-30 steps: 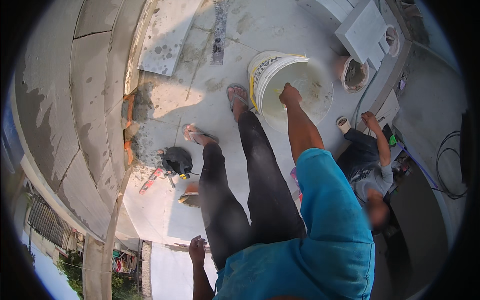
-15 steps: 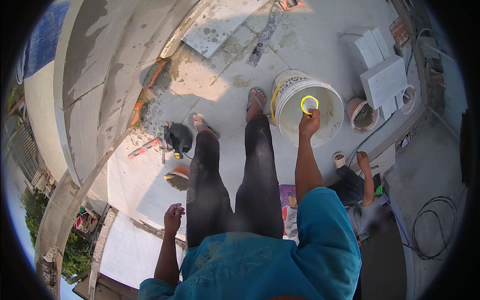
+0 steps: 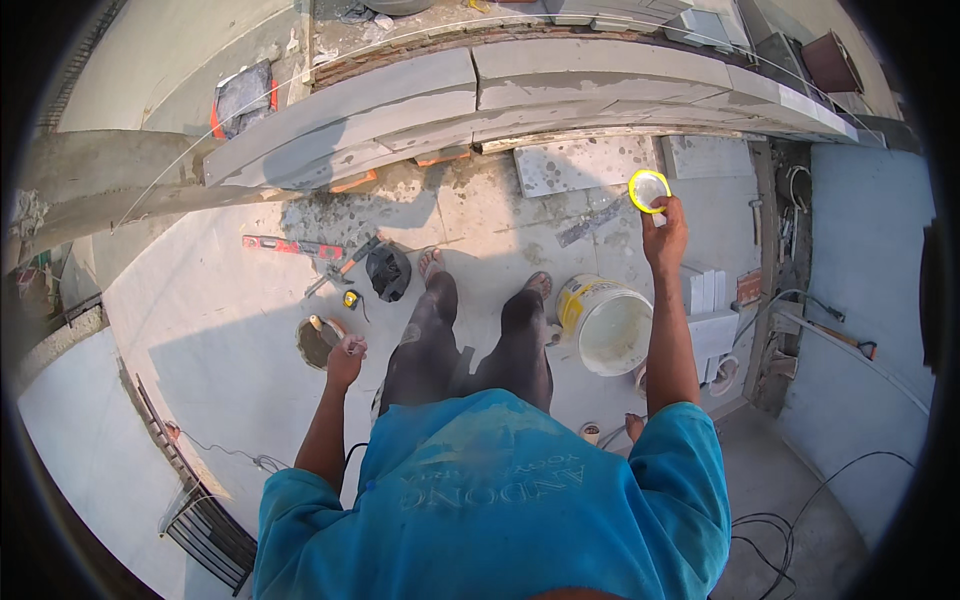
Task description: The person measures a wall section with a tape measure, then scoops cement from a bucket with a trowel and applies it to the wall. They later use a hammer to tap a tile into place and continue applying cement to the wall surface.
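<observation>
My right hand [image 3: 665, 238] grips a small cup with a bright yellow rim [image 3: 649, 190], arm stretched out toward the block wall [image 3: 400, 98]. What the cup holds, if anything, I cannot make out. Below that forearm stands a large white bucket [image 3: 613, 335] with pale, cloudy liquid in it. My left hand [image 3: 346, 362] hangs at my left side, fingers loosely bent and nothing visible in them. Closest to it is a small mortar pail [image 3: 318, 346] with a tool's pale handle sticking up.
On the floor to the left lie a red spirit level [image 3: 292, 246], a hammer [image 3: 343, 266], a black bag [image 3: 388, 272] and a tape measure [image 3: 351, 299]. Pale blocks [image 3: 708, 325] are stacked at right. A hand saw [image 3: 590, 224] lies near the wall. Cables [image 3: 785, 535] coil at lower right.
My view has swung up toward the block wall. My right hand has carried the yellow-rimmed cup from over the white bucket toward the wall. The other person has mostly left the view.
</observation>
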### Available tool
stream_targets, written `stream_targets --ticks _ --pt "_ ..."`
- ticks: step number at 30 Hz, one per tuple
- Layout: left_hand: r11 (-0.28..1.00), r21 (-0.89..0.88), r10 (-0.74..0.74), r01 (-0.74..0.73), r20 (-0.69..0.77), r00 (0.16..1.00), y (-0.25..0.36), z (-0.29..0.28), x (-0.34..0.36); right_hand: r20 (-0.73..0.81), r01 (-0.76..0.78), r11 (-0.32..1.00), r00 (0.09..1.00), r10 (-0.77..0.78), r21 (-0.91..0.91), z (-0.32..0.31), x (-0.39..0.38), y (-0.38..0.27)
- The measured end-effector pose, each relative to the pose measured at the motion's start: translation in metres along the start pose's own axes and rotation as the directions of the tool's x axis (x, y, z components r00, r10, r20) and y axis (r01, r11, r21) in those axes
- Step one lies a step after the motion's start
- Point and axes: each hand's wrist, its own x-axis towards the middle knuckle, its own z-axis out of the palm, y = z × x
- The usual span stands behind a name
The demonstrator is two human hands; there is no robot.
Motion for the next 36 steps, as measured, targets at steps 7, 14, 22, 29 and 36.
stream_targets --ticks 7,14,22,29,36 --pt "0.954 -0.289 -0.127 0.082 -0.140 0.982 -0.069 -0.039 -0.011 0.258 0.246 0.964 0.942 -0.213 -0.099 0.082 0.152 -0.139" --pt "0.823 -0.531 -0.317 0.200 -0.136 0.939 -0.133 -0.018 -0.038 0.471 0.570 0.815 0.751 -0.463 -0.108 0.197 0.182 -0.293" --pt "0.746 -0.635 -0.388 0.204 -0.165 0.907 -0.152 0.005 -0.061 0.634 0.673 0.738 0.587 -0.503 -0.037 0.302 0.141 -0.493" --pt "0.669 -0.720 -0.440 0.186 -0.182 0.879 -0.142 0.002 -0.063 0.457 0.749 0.659 0.562 -0.689 0.072 0.356 0.119 -0.572" --pt "0.681 -0.663 -0.487 0.312 -0.093 0.868 -0.142 0.011 -0.066 0.577 0.485 0.857 0.655 -0.488 0.173 0.333 0.111 -0.570"
